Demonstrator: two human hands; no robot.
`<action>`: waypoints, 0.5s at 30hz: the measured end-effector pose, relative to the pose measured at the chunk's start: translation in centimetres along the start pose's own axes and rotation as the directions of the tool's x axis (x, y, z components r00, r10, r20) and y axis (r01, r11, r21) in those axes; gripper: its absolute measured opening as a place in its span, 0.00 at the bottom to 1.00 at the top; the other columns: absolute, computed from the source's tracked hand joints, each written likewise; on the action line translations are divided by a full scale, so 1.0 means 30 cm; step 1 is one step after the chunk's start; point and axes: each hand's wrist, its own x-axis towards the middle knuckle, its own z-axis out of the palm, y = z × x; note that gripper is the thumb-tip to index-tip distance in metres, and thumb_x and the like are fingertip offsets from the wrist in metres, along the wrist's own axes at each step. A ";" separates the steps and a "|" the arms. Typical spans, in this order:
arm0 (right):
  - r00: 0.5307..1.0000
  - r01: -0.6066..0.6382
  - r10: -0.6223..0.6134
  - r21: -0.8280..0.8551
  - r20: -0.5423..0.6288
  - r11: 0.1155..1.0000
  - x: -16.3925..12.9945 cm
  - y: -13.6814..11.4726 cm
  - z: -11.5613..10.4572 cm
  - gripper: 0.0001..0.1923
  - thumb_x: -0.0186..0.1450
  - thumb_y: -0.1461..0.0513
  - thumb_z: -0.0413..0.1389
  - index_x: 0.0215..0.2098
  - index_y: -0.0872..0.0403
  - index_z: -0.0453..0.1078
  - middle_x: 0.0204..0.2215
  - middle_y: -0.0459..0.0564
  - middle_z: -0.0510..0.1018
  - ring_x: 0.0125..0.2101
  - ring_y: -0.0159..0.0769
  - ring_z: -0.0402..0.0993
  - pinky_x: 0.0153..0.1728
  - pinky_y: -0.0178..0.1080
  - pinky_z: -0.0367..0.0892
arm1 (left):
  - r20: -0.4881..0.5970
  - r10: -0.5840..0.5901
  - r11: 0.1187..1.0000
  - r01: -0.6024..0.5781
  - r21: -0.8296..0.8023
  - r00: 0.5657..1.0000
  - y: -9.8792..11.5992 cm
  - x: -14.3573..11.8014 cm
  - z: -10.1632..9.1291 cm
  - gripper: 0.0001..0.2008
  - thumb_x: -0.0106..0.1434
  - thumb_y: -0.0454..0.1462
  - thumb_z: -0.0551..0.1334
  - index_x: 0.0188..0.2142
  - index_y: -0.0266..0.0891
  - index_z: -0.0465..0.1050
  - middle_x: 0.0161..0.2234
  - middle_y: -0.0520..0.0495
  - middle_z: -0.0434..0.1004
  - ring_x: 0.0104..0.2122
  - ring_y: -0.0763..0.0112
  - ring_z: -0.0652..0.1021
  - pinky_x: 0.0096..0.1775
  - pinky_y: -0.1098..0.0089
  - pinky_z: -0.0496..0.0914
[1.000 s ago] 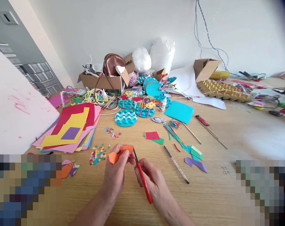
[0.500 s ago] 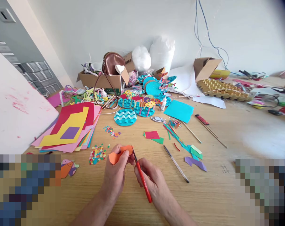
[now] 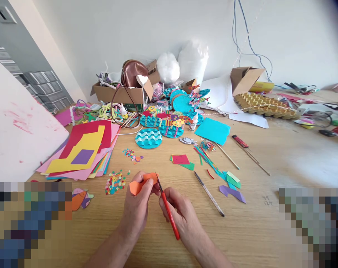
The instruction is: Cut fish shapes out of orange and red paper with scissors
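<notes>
My left hand pinches a small orange paper piece just above the wooden table. My right hand grips red-handled scissors. Their dark blades point up at the right edge of the orange piece and touch it. A heap of coloured confetti dots lies just left of my left hand. A pencil rests on the table to the right of my right hand.
A stack of coloured paper sheets lies at the left, with a white board beyond it. Teal wave discs, red and green scraps, cardboard boxes and an egg tray crowd the back.
Both hands hold almost still with the orange piece and scissors; the view has shifted slightly.
</notes>
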 end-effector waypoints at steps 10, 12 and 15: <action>0.999 -0.010 0.008 -0.060 -0.033 0.998 0.006 0.033 0.000 0.16 0.62 0.54 0.45 0.20 0.52 0.52 0.15 0.39 0.55 0.18 0.27 0.50 0.18 0.31 0.48 | -0.001 -0.018 1.000 0.018 -0.005 1.000 -0.015 0.003 -0.008 0.02 0.56 0.34 0.59 0.27 0.38 0.67 0.26 0.54 0.72 0.28 0.75 0.72 0.32 0.74 0.69; 0.999 0.005 -0.008 -0.085 -0.033 0.996 0.005 0.039 -0.001 0.17 0.63 0.54 0.45 0.20 0.52 0.52 0.15 0.39 0.55 0.18 0.27 0.50 0.18 0.31 0.48 | 0.001 -0.018 1.000 0.018 0.007 1.000 -0.019 0.004 -0.009 0.02 0.56 0.34 0.59 0.27 0.38 0.67 0.25 0.54 0.71 0.27 0.75 0.72 0.32 0.74 0.69; 0.999 0.031 -0.036 -0.125 -0.039 0.992 0.003 0.048 -0.002 0.17 0.63 0.54 0.44 0.20 0.53 0.52 0.15 0.39 0.55 0.18 0.27 0.50 0.19 0.31 0.48 | 0.003 -0.024 1.000 0.023 0.018 1.000 -0.024 0.006 -0.008 0.03 0.55 0.34 0.60 0.26 0.38 0.67 0.25 0.54 0.71 0.26 0.75 0.71 0.31 0.74 0.69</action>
